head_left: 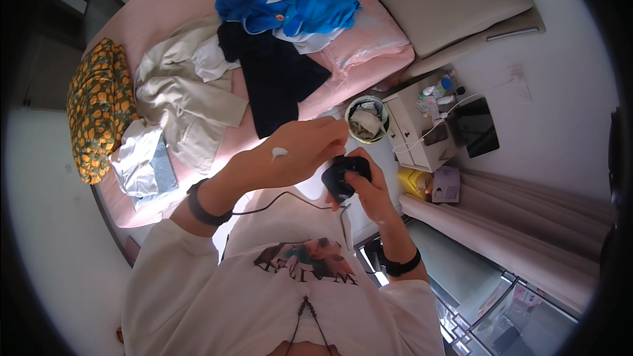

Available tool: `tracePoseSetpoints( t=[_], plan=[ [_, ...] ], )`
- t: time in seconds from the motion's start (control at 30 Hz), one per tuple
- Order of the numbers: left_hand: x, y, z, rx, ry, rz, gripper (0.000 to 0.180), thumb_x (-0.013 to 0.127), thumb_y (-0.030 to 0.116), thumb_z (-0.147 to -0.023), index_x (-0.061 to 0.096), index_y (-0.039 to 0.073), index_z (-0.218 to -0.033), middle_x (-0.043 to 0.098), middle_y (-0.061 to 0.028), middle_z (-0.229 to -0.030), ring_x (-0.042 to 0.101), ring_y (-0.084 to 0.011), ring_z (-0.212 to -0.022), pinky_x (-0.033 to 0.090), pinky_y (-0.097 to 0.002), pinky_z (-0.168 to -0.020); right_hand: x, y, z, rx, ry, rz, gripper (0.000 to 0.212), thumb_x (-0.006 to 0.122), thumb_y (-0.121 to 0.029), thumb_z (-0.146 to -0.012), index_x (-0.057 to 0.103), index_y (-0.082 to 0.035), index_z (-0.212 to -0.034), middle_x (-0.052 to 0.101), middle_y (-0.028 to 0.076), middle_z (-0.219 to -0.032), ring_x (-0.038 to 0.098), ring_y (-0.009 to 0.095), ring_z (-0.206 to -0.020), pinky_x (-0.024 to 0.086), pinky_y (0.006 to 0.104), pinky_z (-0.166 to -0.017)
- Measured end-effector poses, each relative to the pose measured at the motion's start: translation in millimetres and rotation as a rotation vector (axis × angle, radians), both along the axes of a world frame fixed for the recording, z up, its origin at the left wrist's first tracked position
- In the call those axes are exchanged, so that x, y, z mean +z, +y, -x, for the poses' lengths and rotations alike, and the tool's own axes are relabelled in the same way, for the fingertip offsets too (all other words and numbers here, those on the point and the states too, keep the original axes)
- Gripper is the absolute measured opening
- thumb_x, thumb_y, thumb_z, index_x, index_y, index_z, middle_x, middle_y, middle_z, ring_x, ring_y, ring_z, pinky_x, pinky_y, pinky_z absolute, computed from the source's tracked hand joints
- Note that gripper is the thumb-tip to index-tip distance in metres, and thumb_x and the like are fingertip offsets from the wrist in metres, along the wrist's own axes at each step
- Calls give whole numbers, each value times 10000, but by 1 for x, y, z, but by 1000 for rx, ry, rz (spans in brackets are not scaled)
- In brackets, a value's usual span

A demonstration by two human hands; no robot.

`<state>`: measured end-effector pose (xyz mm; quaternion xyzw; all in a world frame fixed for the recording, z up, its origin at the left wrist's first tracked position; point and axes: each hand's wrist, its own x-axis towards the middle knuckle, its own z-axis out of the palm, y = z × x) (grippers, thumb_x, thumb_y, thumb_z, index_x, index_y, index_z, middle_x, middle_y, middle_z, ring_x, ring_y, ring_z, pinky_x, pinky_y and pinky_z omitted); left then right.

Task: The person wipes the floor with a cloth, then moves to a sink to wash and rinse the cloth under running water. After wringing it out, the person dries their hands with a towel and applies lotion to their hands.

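Note:
My right hand point(370, 188) grips a small, rounded black container point(341, 176) in front of my chest, its thumb pressed on the near side. Just above and left of it, my left hand point(303, 148) is closed, with the fingertips bent down beside the container. Whatever those fingers hold, if anything, is hidden. A white smear point(279, 153), like cream, lies on the back of the left hand. Black bands circle both wrists, and a thin dark cable point(283, 196) runs from the left wrist band point(206, 205) across my front.
Ahead, a pink bed point(178, 0) carries blue clothing point(323, 3), dark trousers point(270, 72), a beige garment point(191, 85) and a patterned pillow point(99, 112). At right are a round bin point(349, 133), a white nightstand point(422, 151) with bottles, a yellow bag point(413, 182) and curtains point(521, 221).

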<state>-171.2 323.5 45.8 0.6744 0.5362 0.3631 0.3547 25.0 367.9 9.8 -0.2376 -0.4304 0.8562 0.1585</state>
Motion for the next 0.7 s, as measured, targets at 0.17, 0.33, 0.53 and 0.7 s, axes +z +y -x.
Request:
tracePoseSetpoints(
  t=[0.17,0.33,0.53,0.7],
  plan=[
    [-33,63,-26,26,245,147,183,546,167,-910,499,5,-839,527,-152,-746,530,-352,-668,408,-399,-594,-37,78,-23,36,-14,131,225,439,-30,-870,351,-28,-1077,567,199,-954,666,274,-731,569,320,-562],
    [-80,146,-60,103,263,193,218,603,231,-868,568,81,-1021,584,-102,-830,570,-311,-719,428,-389,-635,-118,164,-57,-89,-57,335,257,429,-54,-915,350,-38,-1159,575,194,-1003,672,306,-761,590,342,-621],
    [-131,184,-90,144,314,391,388,621,293,-867,520,82,-1176,597,-110,-929,586,-263,-861,423,-375,-759,-345,264,-132,-673,-305,649,288,456,-79,-931,444,-83,-1218,572,156,-1107,624,373,-909,556,526,-752],
    [-165,179,-91,162,370,556,338,620,255,-866,540,81,-1144,598,-103,-922,584,-268,-846,424,-377,-772,-491,351,-218,-1298,-210,915,234,408,-130,-946,508,-113,-1156,571,151,-1079,624,337,-807,579,476,-678]
  ],
)
